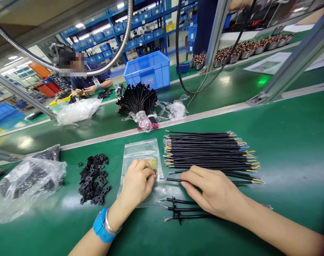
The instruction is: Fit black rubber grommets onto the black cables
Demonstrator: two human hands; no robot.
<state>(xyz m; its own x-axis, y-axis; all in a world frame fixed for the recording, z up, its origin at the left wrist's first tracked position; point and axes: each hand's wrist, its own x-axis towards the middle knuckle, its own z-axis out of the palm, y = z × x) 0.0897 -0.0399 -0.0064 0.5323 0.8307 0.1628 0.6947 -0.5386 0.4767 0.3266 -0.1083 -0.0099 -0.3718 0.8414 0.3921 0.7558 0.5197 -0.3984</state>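
Observation:
With thumb and forefinger my right hand (211, 190) pinches a black cable (173, 179) close to its bared left end. My left hand (137, 179) is closed over a clear zip bag (140, 147); a small dark bit shows at its fingertips, too hidden to name. Beside those fingers a yellowish perforated piece (152, 163) lies on or in the bag. Behind my right hand is a row of black cables (201, 151) with coloured wire ends. Nearer to me, several cables (188, 216) have small black pieces (174, 202) on them near their left ends.
Left of the bag is a pile of small black parts (94, 181), then a plastic bag (31, 181) with dark contents. Beyond the metal rail stand a cable bundle (139, 101) and a blue bin (148, 69). A co-worker (89, 80) sits across the bench.

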